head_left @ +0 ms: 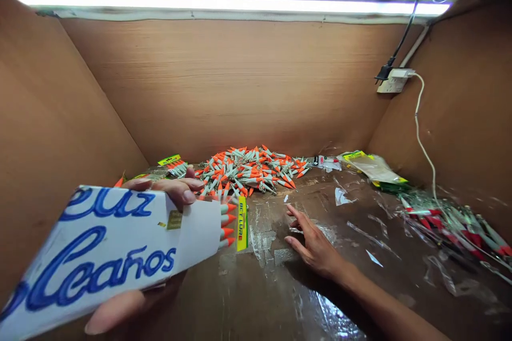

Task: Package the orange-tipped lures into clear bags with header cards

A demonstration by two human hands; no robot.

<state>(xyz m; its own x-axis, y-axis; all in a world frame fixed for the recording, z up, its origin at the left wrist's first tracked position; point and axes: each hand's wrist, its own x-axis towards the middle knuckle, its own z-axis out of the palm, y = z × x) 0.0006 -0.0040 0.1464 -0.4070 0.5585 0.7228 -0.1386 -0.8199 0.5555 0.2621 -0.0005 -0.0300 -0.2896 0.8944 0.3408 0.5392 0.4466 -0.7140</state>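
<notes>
My left hand [178, 188] grips a white card [120, 240] with blue hand-drawn lettering, fingers over its top edge and thumb below. From the card's right end stick the orange tips of several fishing lures [228, 219], beside a yellow-and-green "BCT LURE" label [241, 224]. The rest of those lures is hidden by the card. My right hand [314, 242] hovers low over the brown work surface [264, 287], fingers apart and nothing in them. Behind both hands lies a pile of loose orange-and-white lures [248, 168] with metal hooks.
Packed lures [174, 165] lie at the back left. Clear bags with yellow labels [370, 166] are at the back right, near red-and-white lures [452, 221]. Plastic scraps [376, 229] litter the surface. A white cable [418, 117] hangs from a power outlet [394, 81].
</notes>
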